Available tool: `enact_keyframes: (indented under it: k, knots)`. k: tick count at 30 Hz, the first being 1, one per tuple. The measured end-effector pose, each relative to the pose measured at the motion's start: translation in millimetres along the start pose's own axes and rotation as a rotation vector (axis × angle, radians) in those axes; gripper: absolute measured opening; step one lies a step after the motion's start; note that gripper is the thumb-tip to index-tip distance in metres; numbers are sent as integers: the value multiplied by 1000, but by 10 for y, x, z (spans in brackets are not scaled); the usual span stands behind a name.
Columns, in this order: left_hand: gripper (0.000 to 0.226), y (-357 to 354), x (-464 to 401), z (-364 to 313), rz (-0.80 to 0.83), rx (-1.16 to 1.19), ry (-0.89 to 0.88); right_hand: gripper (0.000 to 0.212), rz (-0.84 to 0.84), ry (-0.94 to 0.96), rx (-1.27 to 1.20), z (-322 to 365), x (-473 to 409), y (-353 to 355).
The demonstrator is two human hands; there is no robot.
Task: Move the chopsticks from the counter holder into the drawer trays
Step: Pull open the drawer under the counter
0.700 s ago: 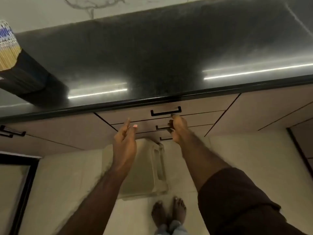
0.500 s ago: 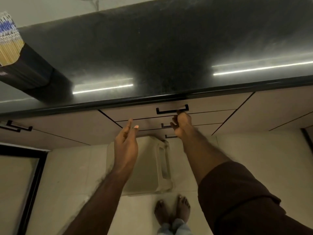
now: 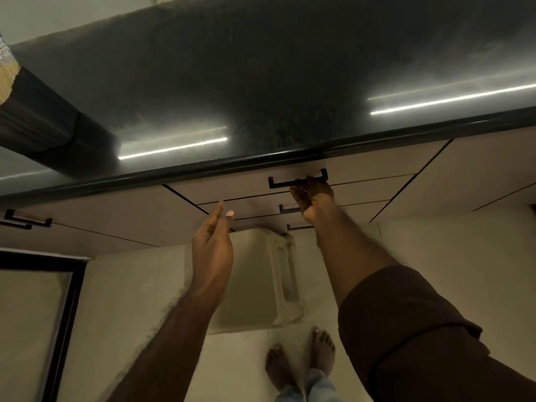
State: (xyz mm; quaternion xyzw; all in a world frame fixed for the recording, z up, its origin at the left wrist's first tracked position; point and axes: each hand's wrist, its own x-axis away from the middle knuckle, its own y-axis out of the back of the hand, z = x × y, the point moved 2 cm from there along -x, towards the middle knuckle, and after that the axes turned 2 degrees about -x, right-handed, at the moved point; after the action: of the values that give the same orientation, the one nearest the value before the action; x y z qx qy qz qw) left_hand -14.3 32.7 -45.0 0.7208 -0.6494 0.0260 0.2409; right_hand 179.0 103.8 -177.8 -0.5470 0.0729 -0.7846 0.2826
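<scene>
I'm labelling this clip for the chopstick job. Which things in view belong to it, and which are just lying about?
Belongs to the job:
- chopsticks in the dark holder on the counter
- top drawer handle, gripped by the right hand
- left hand, holding nothing

Just lying about:
- pale bin on the floor
- lower drawer handles

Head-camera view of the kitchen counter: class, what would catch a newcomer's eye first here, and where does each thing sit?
The eye goes first to the right hand, fingers curled on the black handle of the top drawer just under the counter edge. Next, the left hand hangs open beside it, touching nothing. At far left on the dark countertop stands the black holder packed with pale chopsticks.
</scene>
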Motion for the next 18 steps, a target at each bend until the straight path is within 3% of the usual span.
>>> enact_keyframes:
  k: [9, 18]
  knots:
    - [44, -105, 46, 45, 31, 14, 22, 4, -15, 47, 26, -57, 107, 77]
    - [43, -167, 95, 112, 34, 53, 83, 15, -11, 77, 51, -150, 215, 234]
